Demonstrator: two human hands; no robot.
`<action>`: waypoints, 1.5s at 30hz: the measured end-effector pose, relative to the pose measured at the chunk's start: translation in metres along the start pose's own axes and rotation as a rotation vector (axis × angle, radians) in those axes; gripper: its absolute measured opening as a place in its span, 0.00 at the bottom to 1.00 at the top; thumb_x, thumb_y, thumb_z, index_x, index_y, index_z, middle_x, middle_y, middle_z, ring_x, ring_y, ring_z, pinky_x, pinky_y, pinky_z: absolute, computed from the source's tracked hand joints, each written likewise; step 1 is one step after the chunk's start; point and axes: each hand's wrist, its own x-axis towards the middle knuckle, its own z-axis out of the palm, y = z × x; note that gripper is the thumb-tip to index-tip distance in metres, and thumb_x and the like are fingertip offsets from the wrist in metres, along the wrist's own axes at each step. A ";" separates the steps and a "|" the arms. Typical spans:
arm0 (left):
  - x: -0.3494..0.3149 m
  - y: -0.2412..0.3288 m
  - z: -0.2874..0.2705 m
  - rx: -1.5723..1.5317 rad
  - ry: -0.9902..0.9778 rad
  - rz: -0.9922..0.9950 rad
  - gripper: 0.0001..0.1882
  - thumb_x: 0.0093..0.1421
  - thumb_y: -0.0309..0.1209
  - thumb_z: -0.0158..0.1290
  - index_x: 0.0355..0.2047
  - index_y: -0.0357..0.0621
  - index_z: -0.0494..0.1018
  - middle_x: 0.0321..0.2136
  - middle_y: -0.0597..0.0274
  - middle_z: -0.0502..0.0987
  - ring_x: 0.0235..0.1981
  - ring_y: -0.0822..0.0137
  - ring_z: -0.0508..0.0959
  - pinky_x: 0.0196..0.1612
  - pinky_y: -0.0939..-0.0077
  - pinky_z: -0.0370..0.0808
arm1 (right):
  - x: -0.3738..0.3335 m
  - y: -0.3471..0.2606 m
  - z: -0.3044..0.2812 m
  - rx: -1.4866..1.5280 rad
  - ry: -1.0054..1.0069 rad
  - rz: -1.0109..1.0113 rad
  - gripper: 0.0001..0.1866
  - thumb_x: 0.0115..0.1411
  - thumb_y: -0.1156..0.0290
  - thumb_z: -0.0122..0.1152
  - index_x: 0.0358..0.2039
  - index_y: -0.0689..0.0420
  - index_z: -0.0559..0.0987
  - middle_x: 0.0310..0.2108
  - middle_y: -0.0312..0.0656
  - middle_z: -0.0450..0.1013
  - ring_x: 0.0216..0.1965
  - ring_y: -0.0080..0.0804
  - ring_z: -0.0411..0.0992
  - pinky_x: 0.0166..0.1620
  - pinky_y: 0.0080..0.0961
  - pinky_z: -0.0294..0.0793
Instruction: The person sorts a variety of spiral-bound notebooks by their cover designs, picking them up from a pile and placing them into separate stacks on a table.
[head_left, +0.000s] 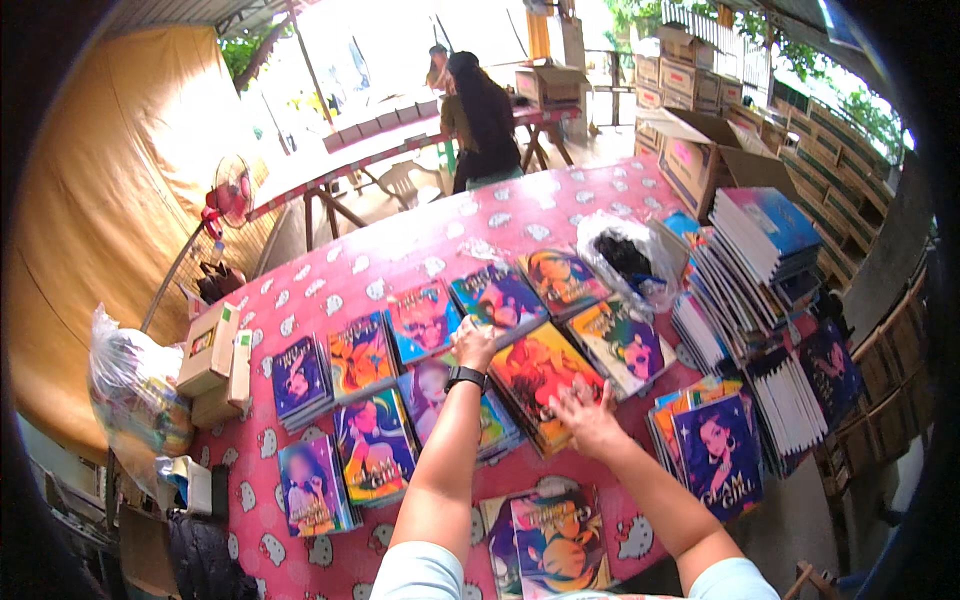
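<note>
Stacks of colourful illustrated notebooks lie in rows on the table. My right hand (585,415) rests with fingers spread on the lower right part of an orange-red notebook (533,375). My left hand (473,343), with a dark watch on its wrist, has its fingers curled in near that notebook's upper left corner, by the lower edge of a dark blue notebook (497,298). What its fingers hold, if anything, is hidden. A purple-toned notebook (428,400) lies partly under my left forearm. Beside my right hand is a yellow and purple notebook (620,345).
A pink patterned cloth (370,255) covers the table. Tall notebook piles (740,265) and a clear plastic bag (635,260) stand at the right. Small cartons (210,350) sit at the left edge. An open box (695,160) and a seated person (480,125) are beyond.
</note>
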 end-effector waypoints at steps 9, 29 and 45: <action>0.066 -0.016 0.028 0.239 -0.146 -0.026 0.28 0.41 0.46 0.62 0.36 0.37 0.73 0.39 0.45 0.73 0.42 0.51 0.74 0.42 0.58 0.73 | -0.081 -0.047 -0.040 0.596 0.443 -0.223 0.17 0.46 0.68 0.61 0.39 0.53 0.75 0.35 0.38 0.74 0.36 0.33 0.70 0.40 0.28 0.69; -0.413 -0.088 -0.122 -0.689 -0.652 -0.386 0.13 0.57 0.35 0.52 0.34 0.38 0.65 0.25 0.64 0.70 0.24 0.73 0.71 0.28 0.76 0.71 | -0.129 -0.062 -0.029 0.633 0.568 0.107 0.29 0.53 0.55 0.56 0.54 0.52 0.65 0.56 0.46 0.58 0.60 0.40 0.52 0.58 0.42 0.49; -0.323 -0.028 -0.145 -1.214 -1.090 -0.221 0.18 0.51 0.25 0.58 0.42 0.40 0.67 0.39 0.64 0.71 0.40 0.72 0.72 0.45 0.76 0.70 | -0.166 -0.061 -0.041 2.133 0.344 0.447 0.39 0.42 0.87 0.60 0.56 0.60 0.58 0.44 0.44 0.67 0.44 0.28 0.68 0.47 0.25 0.70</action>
